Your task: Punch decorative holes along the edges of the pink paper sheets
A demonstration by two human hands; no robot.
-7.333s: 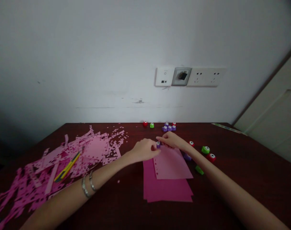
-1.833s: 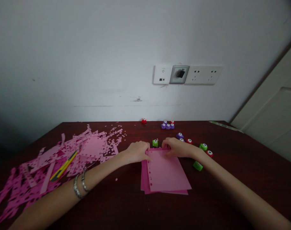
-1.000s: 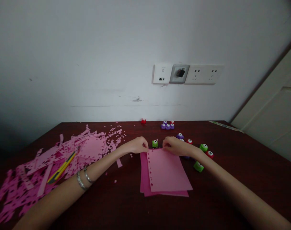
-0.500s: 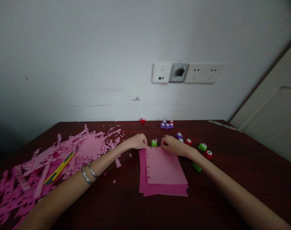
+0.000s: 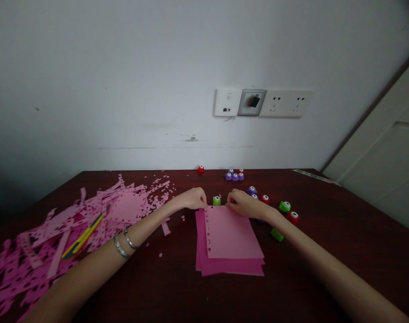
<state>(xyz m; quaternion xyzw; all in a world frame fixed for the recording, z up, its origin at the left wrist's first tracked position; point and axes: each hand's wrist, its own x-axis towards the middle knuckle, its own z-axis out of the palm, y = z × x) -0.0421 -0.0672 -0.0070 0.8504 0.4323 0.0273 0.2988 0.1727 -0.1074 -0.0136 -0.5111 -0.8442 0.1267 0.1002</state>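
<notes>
A light pink paper sheet lies over darker pink sheets. Small punched shapes run down its left edge, and one shows at the top left. My left hand is closed in a pinch on the sheet's far left corner. On the far edge, towards the right, my right hand pinches the same sheet. Between the hands, just beyond that edge, sits a green craft punch. Both sets of fingertips are partly hidden.
Pink scraps heap up on the left with a yellow utility knife on top. Purple punches cluster near the wall. A red punch and green punch stand right of my right hand. Another red punch is at the back.
The purple punch once in my left hand is out of it, and the green punch has come forward from the back. Both hands shifted the light sheet slightly away; nearly still over the last half second.
</notes>
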